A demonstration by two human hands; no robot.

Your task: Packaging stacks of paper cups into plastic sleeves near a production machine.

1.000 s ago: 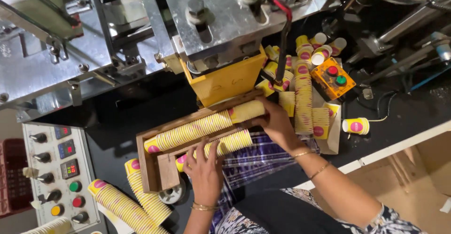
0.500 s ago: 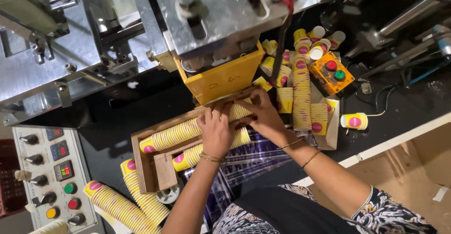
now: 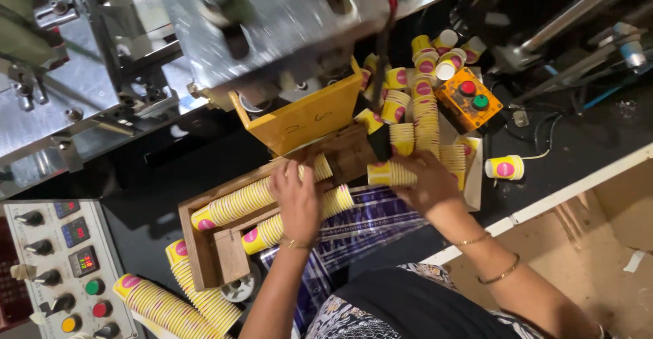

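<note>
Paper cups, yellow with pink dots, lie nested in two long rows [image 3: 262, 196] inside a wooden tray [image 3: 204, 261] at the centre of the frame, just below the yellow chute [image 3: 306, 114] of a grey metal machine [image 3: 272, 19]. The left hand [image 3: 297, 199] presses flat across both rows, fingers spread and curled over the cups rather than closed around any one of them. The right hand [image 3: 422, 182], at centre right, closes on the end of a short stack of cups [image 3: 388, 174] lying on its side by the tray's upper end (how tightly is hard to tell, since the fingers are partly hidden).

Risks look plain enough. A nested row held only from above could buckle or slide apart in the middle, spilling cups off the tray's open side towards the blue patterned cloth [image 3: 367, 223]. Hard pressure could crush the thin rims. Both hands work close under the chute and a black cable [image 3: 381, 74], so a fresh cup dropping out, or a sleeve brushing the cable, could jolt the rows. Loose cups [image 3: 425, 63] crowd the upper right around an orange button box [image 3: 469, 97], and one lone cup [image 3: 505, 167] lies near the table edge, where a nudge could send it to the floor. More stacks [image 3: 177, 298] lie at lower left beside a control panel [image 3: 64, 264].
</note>
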